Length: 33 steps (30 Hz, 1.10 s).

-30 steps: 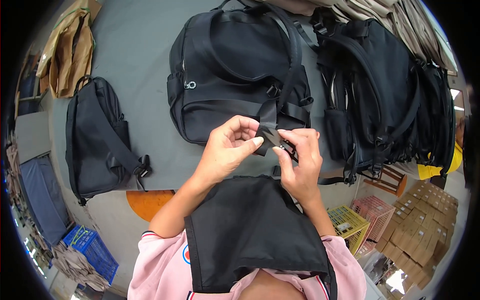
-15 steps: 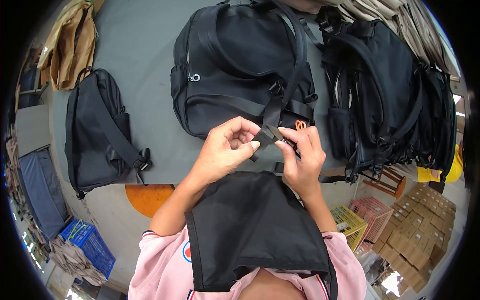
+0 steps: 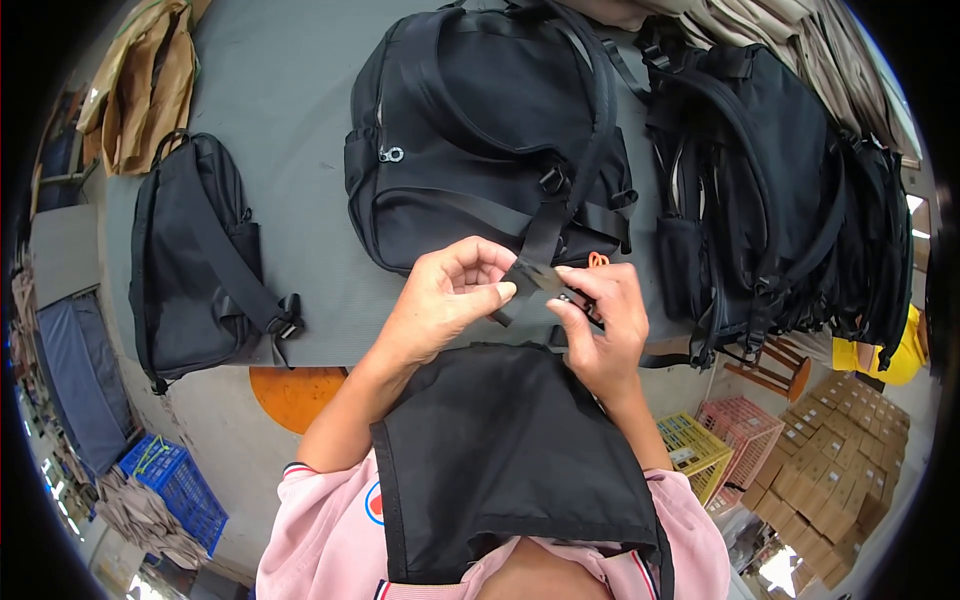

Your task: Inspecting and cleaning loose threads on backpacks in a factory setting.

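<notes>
A large black backpack [image 3: 490, 100] lies on the grey table with its shoulder straps upward. My left hand [image 3: 445, 300] is closed at the backpack's near edge, pinching the end of a black webbing strap [image 3: 540, 235] between thumb and fingers. In my right hand [image 3: 608, 320] is a small dark metal tool [image 3: 548, 280], perhaps thread snips, whose flat tip touches the strap end beside my left fingertips. My right fingers hide most of it. An orange loop [image 3: 598, 259] shows just beyond my right hand.
A smaller black bag [image 3: 200, 260] lies at the left of the grey table [image 3: 290, 200]. More black backpacks [image 3: 760, 180] crowd the right side. Brown paper [image 3: 135, 90] is at the far left, beige fabric [image 3: 820, 60] at the far right. Crates and cartons [image 3: 830, 470] stand below.
My right hand has shifted slightly down, and the tool in it has turned a little against the strap end. My left hand keeps its pinch almost in place.
</notes>
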Available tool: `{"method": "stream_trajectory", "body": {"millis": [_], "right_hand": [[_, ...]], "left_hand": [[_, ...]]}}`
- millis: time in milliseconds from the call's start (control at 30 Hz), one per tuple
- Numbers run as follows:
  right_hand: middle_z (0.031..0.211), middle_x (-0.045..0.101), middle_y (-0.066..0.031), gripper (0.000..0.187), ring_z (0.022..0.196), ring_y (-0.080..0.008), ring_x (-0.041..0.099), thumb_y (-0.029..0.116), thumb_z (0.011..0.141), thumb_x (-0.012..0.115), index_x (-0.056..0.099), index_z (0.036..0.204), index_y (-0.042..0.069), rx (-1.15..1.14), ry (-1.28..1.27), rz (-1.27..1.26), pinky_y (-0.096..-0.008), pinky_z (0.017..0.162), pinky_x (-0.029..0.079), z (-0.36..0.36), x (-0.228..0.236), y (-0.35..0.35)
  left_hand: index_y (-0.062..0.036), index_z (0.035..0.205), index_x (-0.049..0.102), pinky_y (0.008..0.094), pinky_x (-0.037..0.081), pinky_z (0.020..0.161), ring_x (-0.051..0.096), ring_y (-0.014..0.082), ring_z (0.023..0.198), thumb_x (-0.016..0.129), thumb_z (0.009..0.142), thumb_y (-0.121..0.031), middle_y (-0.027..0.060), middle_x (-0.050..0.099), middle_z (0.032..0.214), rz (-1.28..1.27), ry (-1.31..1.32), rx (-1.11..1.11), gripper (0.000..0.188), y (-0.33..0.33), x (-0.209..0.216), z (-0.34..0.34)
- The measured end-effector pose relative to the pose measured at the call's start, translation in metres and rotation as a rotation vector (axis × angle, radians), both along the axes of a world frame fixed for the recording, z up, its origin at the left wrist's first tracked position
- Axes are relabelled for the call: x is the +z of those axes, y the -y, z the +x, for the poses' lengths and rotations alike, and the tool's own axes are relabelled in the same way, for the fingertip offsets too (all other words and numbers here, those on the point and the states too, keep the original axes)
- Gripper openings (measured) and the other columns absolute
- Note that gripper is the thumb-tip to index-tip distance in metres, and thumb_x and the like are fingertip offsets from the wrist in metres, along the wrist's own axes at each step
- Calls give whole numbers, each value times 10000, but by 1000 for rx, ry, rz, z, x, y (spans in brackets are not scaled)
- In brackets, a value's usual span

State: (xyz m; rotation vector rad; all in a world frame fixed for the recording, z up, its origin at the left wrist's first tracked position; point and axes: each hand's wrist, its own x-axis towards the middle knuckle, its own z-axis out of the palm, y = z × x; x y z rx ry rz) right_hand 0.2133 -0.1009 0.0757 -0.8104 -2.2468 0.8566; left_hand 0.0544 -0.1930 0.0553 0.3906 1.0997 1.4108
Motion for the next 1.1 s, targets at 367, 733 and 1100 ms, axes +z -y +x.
{"method": "stream_trajectory", "body": {"millis": [367,733,1100], "right_hand": [[807,436,-24,349,713,-109,437,-44,680,693,623,1014,28,81,-96,-500,-216,618,387,-4,-1,0],[805,471,21,122,711,-43,445,73,823,660,550,823,21,44,-267,-1307,-192,633,393,-10,-15,-2],[772,513,-44,315,597,-179,508,-27,630,719,640,924,56,91,-47,3,-269,519,420,-17,1,6]], "left_hand": [[-23,1045,568,213,489,676,552,56,787,622,832,-46,6,564,907,77,43,-16,221,4,9,4],[-40,851,631,180,426,537,502,46,598,608,878,-218,1,605,770,-40,-93,-157,181,-25,4,-12],[-8,1046,636,228,505,582,615,91,666,596,889,-209,42,644,806,-43,83,-80,258,-22,-7,-6]]}}
